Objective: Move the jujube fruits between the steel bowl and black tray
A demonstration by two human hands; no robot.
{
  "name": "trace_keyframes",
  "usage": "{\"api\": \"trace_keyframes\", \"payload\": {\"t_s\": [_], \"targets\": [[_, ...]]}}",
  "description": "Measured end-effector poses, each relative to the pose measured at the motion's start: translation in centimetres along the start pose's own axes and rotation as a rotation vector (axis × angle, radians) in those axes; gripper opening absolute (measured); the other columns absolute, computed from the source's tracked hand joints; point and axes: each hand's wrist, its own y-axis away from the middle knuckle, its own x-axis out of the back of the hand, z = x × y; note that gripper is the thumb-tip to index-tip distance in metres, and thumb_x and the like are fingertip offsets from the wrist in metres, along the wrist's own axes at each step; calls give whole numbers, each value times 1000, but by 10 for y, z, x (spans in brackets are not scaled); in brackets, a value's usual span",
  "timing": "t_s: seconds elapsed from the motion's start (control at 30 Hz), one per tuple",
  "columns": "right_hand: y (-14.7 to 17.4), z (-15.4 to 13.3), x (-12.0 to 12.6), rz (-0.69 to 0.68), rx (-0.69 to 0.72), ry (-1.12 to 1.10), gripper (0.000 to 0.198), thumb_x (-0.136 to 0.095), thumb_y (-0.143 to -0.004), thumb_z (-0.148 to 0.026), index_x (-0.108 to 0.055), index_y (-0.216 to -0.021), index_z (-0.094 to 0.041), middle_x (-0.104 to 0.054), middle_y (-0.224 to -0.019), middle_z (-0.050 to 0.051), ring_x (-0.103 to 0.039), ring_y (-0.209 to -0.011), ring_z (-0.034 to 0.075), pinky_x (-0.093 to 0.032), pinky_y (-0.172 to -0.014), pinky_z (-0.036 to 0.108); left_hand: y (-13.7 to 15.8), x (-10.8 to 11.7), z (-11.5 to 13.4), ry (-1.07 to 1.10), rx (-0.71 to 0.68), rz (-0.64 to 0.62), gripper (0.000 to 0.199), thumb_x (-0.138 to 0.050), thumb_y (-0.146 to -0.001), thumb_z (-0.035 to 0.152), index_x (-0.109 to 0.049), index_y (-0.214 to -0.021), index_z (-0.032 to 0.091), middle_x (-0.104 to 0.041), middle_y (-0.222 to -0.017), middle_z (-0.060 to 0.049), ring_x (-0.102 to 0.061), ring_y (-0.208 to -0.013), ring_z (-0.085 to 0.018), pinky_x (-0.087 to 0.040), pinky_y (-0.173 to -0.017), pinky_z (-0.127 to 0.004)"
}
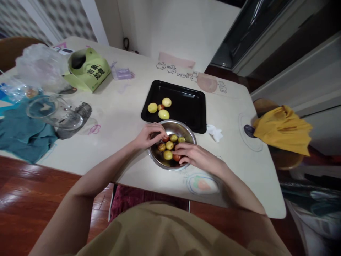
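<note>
A round steel bowl (190, 133) in front of me holds several jujubes, some yellow-green (167, 155) and some red-brown (161, 146). Over its left rim reaches my left hand (149, 136), thumb and fingers closed on a red jujube (165, 138). From the right, my right hand (193, 155) dips into the bowl with bent fingers around another red jujube (176, 157), which they partly cover. Just behind the bowl lies a black baking tray (189, 106). On the tray's left part rest yellow-green jujubes (163, 114) and one small red-brown jujube (161, 106).
A crumpled white tissue (214, 132) lies right of the tray. Leftward on the white table (114, 113) are a glass pitcher (64, 113), a teal cloth (23, 131), a green carton (89, 71) and a clear plastic bag (39, 65). Yellow cloth (283, 129) drapes a chair at right.
</note>
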Motion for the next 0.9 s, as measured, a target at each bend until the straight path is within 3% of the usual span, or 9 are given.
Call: {"api": "trace_keyframes", "payload": {"t_s": [0.3, 0.6, 0.77, 0.9], "targets": [[0, -4, -4, 8, -59, 102, 15, -71, -96, -10, -76, -106, -21, -73, -115, 7, -73, -100, 24, -61, -89, 38, 1, 0, -2, 13, -30, -1, 23, -61, -106, 31, -79, -97, 19, -80, -87, -8, -72, -84, -21, -53, -83, -37], [-5, 3, -10, 72, -2, 156, 9, -73, -98, -13, -72, -104, -20, -73, -107, 6, -72, -98, 23, -60, -89, 37, 0, 1, 1, -1, -7, 4, 29, -61, -107, 37, -80, -95, 18, -80, -86, -8, -73, -83, -21, -53, -82, -35], [0, 11, -17, 254, 172, 125, 17, -71, -102, -36, -72, -100, -19, -74, -99, 6, -71, -93, 22, -59, -86, 37, 0, 0, 2, 22, 6, 19, 31, -60, -108, 37, -79, -93, 18, -80, -85, -8, -72, -82, -20, -52, -82, -34], [8, 25, -39, 491, 340, 96, 17, -61, -109, -31, -72, -101, -20, -76, -98, 8, -72, -91, 21, -59, -83, 37, 0, 0, 2, 36, 51, 36, 33, -60, -108, 39, -78, -90, 17, -79, -85, -8, -71, -81, -20, -52, -81, -34]]}}
